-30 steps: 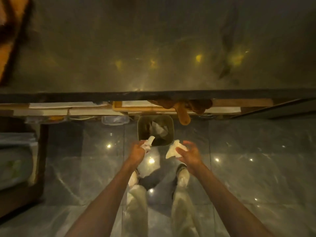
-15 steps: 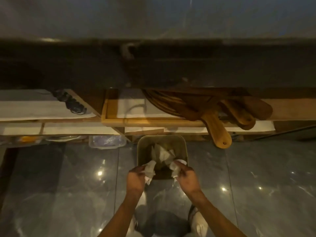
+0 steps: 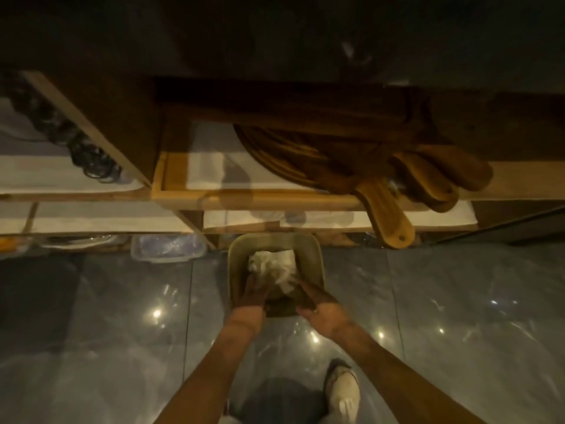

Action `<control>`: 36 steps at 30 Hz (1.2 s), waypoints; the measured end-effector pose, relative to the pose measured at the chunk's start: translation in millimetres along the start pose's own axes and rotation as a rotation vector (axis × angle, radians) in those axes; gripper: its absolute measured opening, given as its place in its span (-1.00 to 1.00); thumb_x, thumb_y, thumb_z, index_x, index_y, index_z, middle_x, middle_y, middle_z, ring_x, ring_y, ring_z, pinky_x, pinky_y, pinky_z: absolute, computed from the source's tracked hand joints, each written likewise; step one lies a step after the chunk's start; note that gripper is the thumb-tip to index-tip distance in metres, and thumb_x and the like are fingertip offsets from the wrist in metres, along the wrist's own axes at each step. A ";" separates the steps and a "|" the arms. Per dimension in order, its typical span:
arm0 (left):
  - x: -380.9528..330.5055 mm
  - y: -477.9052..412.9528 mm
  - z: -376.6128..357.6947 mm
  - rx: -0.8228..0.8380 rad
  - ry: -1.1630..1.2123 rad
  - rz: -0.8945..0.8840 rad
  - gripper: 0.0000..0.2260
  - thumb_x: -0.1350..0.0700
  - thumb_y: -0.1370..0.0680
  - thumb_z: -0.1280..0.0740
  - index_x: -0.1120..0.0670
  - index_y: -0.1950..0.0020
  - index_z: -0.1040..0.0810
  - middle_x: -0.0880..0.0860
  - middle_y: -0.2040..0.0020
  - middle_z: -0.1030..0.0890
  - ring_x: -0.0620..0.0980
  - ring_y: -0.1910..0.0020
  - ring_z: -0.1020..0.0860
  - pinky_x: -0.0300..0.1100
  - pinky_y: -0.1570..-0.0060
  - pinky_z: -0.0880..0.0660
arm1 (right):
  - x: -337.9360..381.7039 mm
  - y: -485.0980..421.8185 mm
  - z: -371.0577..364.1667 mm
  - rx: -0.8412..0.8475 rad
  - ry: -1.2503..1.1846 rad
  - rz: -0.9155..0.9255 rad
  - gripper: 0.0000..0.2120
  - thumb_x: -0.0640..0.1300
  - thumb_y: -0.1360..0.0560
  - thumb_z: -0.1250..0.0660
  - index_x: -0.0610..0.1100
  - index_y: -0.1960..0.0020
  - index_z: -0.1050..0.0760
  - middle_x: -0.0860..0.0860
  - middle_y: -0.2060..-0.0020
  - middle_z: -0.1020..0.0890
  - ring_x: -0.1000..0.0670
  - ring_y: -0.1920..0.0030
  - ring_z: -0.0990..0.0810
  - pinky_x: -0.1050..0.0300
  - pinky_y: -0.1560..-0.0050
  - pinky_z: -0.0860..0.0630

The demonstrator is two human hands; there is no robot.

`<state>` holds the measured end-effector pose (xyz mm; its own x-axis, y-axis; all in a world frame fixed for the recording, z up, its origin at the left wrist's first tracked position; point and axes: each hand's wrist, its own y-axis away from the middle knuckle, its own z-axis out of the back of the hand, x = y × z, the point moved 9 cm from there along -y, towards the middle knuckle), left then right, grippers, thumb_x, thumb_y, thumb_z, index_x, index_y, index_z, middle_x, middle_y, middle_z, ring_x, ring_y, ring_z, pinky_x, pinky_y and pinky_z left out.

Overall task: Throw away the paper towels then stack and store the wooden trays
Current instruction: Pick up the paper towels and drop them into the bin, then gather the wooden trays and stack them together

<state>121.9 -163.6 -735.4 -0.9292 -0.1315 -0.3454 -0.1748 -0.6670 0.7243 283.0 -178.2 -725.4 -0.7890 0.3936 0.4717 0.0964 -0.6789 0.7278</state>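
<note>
Dim, glossy grey floor tiles (image 3: 458,316) surround a small square olive waste bin (image 3: 318,255) at centre frame, where crumpled white paper towels (image 3: 272,266) lie inside. A person's left hand (image 3: 255,293) and right hand (image 3: 318,307) both reach over the bin's near rim, fingers loosely spread and pressing on the paper; whether either grips it cannot be told. Above, round wooden paddle boards (image 3: 382,179) sit on a pale wooden shelf (image 3: 260,200). Disposal looks nearly finished; stacking and storing trays appears not yet begun.
</note>
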 end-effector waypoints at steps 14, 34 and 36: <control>-34.5 257.9 175.2 -0.125 -0.170 -0.015 -0.56 -0.05 -0.63 -0.11 0.00 -0.51 -0.24 0.13 -0.52 -0.27 0.15 -0.49 -0.26 0.12 -0.40 -0.30 | 200.2 242.1 86.1 -0.242 0.420 0.141 -0.26 0.38 -0.50 -0.07 0.02 -0.55 -0.12 -0.04 -0.41 -0.41 -0.09 -0.42 -0.34 -0.09 -0.44 -0.24; -20.0 533.5 461.7 -0.725 -0.152 -0.169 -0.71 0.03 -0.57 -0.28 -0.03 -0.29 -0.52 -0.01 -0.20 -0.60 -0.03 -0.07 -0.62 -0.10 0.03 -0.61 | 384.1 482.0 246.7 -0.601 0.301 0.322 -0.33 0.41 -0.50 0.08 0.10 -0.46 -0.30 0.05 -0.45 -0.37 0.03 -0.48 -0.28 -0.06 -0.49 -0.23; -18.1 529.3 472.2 -0.747 -0.129 -0.138 -0.72 0.00 -0.56 -0.30 -0.03 -0.27 -0.53 -0.01 -0.17 -0.61 -0.05 -0.04 -0.63 -0.14 0.07 -0.59 | 386.1 474.0 257.2 -0.558 0.237 0.301 -0.25 0.46 -0.45 0.17 0.11 -0.47 -0.29 0.07 -0.47 -0.35 0.04 -0.49 -0.25 -0.05 -0.50 -0.21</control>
<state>-107.6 -168.0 -64.0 -0.9535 0.0450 -0.2980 -0.0683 -0.9953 0.0684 180.2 -188.6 -70.3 -0.8948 0.0335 0.4453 0.0558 -0.9810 0.1859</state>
